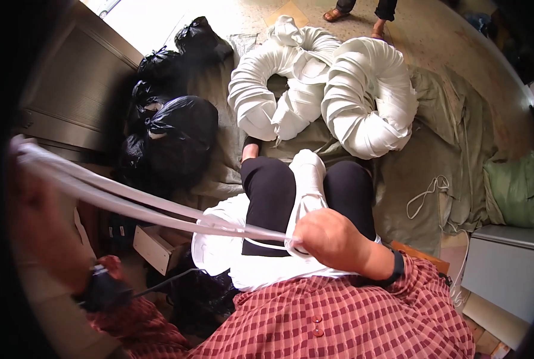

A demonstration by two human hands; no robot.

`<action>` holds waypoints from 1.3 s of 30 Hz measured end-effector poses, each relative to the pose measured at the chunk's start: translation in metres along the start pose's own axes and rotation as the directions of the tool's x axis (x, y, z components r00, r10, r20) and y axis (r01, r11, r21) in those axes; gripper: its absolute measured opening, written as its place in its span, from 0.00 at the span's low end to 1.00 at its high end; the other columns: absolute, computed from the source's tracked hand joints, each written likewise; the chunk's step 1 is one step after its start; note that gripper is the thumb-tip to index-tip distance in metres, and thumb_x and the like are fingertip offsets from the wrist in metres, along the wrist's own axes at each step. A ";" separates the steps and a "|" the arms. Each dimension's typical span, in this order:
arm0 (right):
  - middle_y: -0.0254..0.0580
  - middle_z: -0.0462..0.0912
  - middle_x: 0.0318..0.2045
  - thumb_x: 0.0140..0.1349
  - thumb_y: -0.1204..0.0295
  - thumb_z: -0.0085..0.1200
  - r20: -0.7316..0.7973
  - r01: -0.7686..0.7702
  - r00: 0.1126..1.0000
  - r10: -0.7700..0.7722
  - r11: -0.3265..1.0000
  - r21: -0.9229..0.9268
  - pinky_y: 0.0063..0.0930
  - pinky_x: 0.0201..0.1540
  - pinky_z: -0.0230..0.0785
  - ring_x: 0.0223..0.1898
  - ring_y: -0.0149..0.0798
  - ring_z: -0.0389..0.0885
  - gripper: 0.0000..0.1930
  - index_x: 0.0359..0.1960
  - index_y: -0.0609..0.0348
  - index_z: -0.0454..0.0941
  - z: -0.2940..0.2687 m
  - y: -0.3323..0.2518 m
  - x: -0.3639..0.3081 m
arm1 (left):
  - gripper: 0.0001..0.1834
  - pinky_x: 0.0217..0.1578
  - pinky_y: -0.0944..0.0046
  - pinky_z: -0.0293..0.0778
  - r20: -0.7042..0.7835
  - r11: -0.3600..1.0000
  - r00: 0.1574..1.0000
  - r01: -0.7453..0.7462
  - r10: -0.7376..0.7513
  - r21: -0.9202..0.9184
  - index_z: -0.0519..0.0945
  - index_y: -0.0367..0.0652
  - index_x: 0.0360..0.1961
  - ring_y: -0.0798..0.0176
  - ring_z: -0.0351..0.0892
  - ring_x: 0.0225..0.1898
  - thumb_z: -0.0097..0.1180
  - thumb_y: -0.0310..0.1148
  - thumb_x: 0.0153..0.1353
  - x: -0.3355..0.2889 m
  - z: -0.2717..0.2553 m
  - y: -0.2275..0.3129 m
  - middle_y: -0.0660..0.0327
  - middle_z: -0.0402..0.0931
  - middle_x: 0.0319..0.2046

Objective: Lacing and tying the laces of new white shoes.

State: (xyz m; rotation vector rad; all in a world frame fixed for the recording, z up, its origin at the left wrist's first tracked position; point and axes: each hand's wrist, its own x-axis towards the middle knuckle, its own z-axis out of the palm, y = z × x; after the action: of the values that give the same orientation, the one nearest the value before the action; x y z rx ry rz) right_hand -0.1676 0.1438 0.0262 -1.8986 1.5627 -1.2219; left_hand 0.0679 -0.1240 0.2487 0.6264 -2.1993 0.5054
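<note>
My left hand (37, 191), blurred by motion, is raised at the far left and closed on one end of a white fabric strip (123, 200). Doubled into two strands, the strip runs across to my lap. Over my thighs, my right hand (334, 239) is closed in a fist on the strip's other end, against a white cloth (307, 173) lying between my knees. More white cloth (219, 236) is bunched at my left thigh and across my lap. Part of the cloth is hidden by my right hand.
Past my knees lie thick rings of overlapping white fabric (371, 99) on a grey-green ground sheet (398, 185). Tied black bags (183, 131) stand at left, near a wooden box (153, 248). A green bundle (518, 188) and grey box (509, 263) are at right; another person's feet (336, 15) show beyond.
</note>
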 end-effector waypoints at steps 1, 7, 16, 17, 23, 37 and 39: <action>0.41 0.79 0.35 0.62 0.74 0.59 0.004 0.101 0.995 -0.101 0.994 -0.039 0.38 0.44 0.74 0.38 0.46 0.81 0.07 0.40 0.59 0.76 -0.006 -0.006 -0.001 | 0.22 0.63 0.63 0.69 0.095 0.993 0.990 -0.109 0.104 0.043 0.72 0.40 0.67 0.61 0.69 0.67 0.45 0.29 0.75 -0.019 0.012 -0.012 0.56 0.69 0.68; 0.38 0.78 0.35 0.58 0.69 0.54 0.137 0.300 0.950 -0.282 0.945 -0.130 0.34 0.45 0.74 0.39 0.39 0.80 0.06 0.35 0.56 0.75 -0.013 -0.038 -0.003 | 0.35 0.33 0.61 0.79 0.771 0.561 0.569 0.552 0.287 -0.617 0.76 0.51 0.65 0.57 0.84 0.32 0.62 0.22 0.52 -0.179 0.110 0.168 0.59 0.83 0.35; 0.48 0.82 0.39 0.64 0.75 0.58 -0.374 -0.255 0.904 0.205 0.963 -0.089 0.39 0.43 0.76 0.40 0.51 0.82 0.09 0.43 0.65 0.79 -0.028 0.021 -0.017 | 0.19 0.27 0.58 0.75 0.533 0.593 0.715 0.205 0.453 -0.779 0.82 0.46 0.48 0.57 0.79 0.27 0.62 0.31 0.53 -0.186 0.129 0.201 0.63 0.75 0.27; 0.49 0.83 0.37 0.62 0.77 0.59 -0.357 -0.366 0.877 0.321 0.928 -0.065 0.41 0.43 0.76 0.38 0.54 0.83 0.08 0.42 0.64 0.80 -0.021 0.034 -0.022 | 0.18 0.26 0.58 0.74 0.517 0.583 0.716 0.189 0.468 -0.790 0.82 0.46 0.48 0.58 0.79 0.26 0.62 0.31 0.54 -0.190 0.130 0.202 0.63 0.74 0.27; 0.48 0.84 0.35 0.63 0.76 0.59 -0.231 -0.442 0.880 0.416 0.894 -0.074 0.40 0.42 0.78 0.37 0.52 0.84 0.04 0.38 0.61 0.81 -0.007 0.056 -0.026 | 0.18 0.23 0.62 0.72 0.465 0.600 0.750 0.114 0.471 -0.792 0.81 0.46 0.49 0.62 0.76 0.24 0.61 0.31 0.55 -0.192 0.131 0.205 0.65 0.71 0.25; 0.48 0.80 0.30 0.55 0.79 0.60 -0.190 -0.336 0.936 0.297 0.914 -0.226 0.40 0.36 0.75 0.31 0.51 0.80 0.06 0.34 0.61 0.77 -0.010 0.077 0.006 | 0.19 0.25 0.60 0.73 0.520 0.642 0.713 0.127 0.471 -0.756 0.80 0.49 0.48 0.61 0.77 0.24 0.61 0.31 0.51 -0.180 0.149 0.216 0.65 0.71 0.26; 0.40 0.80 0.28 0.59 0.80 0.61 -0.118 -0.452 0.889 0.443 0.890 -0.061 0.31 0.36 0.73 0.29 0.40 0.80 0.06 0.36 0.60 0.77 -0.015 0.075 0.004 | 0.20 0.25 0.60 0.73 0.511 0.631 0.723 0.134 0.465 -0.764 0.80 0.49 0.48 0.61 0.77 0.25 0.61 0.31 0.51 -0.184 0.147 0.216 0.65 0.71 0.26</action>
State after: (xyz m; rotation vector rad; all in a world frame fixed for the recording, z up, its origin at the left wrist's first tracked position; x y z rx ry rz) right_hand -0.2233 0.1213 -0.0206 -1.4169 1.9955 -1.0669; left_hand -0.0358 0.0201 -0.0170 0.0790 -2.8576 -0.7291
